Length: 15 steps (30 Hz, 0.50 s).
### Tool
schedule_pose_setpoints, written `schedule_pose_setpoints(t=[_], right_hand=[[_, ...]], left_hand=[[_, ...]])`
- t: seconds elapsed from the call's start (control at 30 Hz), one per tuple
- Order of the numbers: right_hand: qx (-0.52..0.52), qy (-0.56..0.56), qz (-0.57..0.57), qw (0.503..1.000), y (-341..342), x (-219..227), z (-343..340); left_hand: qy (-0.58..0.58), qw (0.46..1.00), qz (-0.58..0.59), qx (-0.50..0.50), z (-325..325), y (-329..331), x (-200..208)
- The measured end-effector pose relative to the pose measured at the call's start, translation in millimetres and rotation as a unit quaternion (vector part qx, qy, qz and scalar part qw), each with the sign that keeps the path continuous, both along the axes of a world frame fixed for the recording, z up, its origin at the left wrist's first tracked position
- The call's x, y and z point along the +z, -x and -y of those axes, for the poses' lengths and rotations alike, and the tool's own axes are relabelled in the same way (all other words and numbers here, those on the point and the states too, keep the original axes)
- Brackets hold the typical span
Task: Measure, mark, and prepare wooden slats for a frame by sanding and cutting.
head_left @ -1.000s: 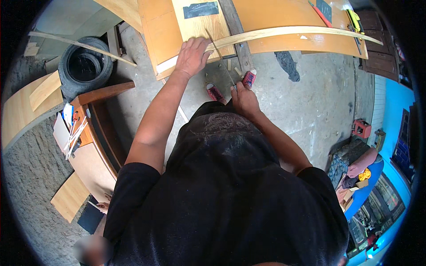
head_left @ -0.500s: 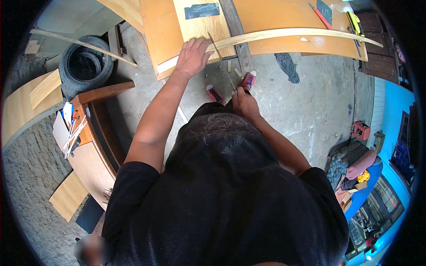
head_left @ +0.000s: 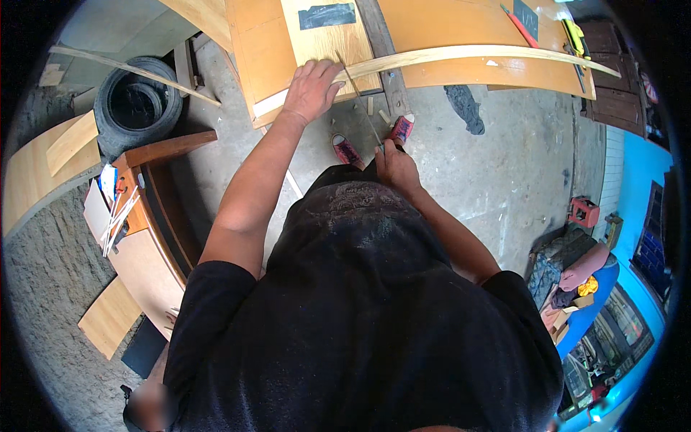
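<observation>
My left hand (head_left: 312, 90) presses down on a long, thin wooden strip (head_left: 461, 53), its fingers over the strip and its thumb toward me. The strip lies across an orange-brown workbench (head_left: 446, 21) and a pale wooden board (head_left: 327, 43) with a dark patch (head_left: 327, 16). In my right hand (head_left: 397, 167), closed round the handle, is a handsaw (head_left: 358, 92). Its narrow blade slants up and away across the strip, just right of my left hand. The saw's handle is mostly covered by my fingers.
Stacked tires (head_left: 139, 108) and a wooden cabinet (head_left: 162, 150) stand left. A red-handled tool (head_left: 520, 27) and a yellow tool (head_left: 576, 39) lie at the bench's right. Dark cloth (head_left: 464, 108) and small offcuts lie on the floor. Another person (head_left: 150, 403) is partly visible lower left.
The saw and my right hand have shifted very slightly. My left hand stays on the strip, and the strip looks unmoved.
</observation>
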State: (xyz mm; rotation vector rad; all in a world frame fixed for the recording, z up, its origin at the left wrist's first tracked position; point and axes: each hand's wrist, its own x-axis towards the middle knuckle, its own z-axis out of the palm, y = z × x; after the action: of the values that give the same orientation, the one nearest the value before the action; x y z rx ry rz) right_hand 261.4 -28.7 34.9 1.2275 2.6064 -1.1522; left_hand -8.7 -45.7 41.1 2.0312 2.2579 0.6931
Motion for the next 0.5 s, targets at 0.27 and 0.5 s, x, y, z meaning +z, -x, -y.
schedule_pose_setpoints(t=[0.27,0.5], right_hand=[[0.003,0.007,0.029,1.0,4.4,11.4,-1.6],[-0.003,0.018,0.035,0.999,5.5,11.8,-0.5]], left_hand=[[-0.005,1.0,0.018,-0.001,-0.8,0.1,2.3],[0.004,1.0,0.024,0.0,-0.8,-0.1,4.0]])
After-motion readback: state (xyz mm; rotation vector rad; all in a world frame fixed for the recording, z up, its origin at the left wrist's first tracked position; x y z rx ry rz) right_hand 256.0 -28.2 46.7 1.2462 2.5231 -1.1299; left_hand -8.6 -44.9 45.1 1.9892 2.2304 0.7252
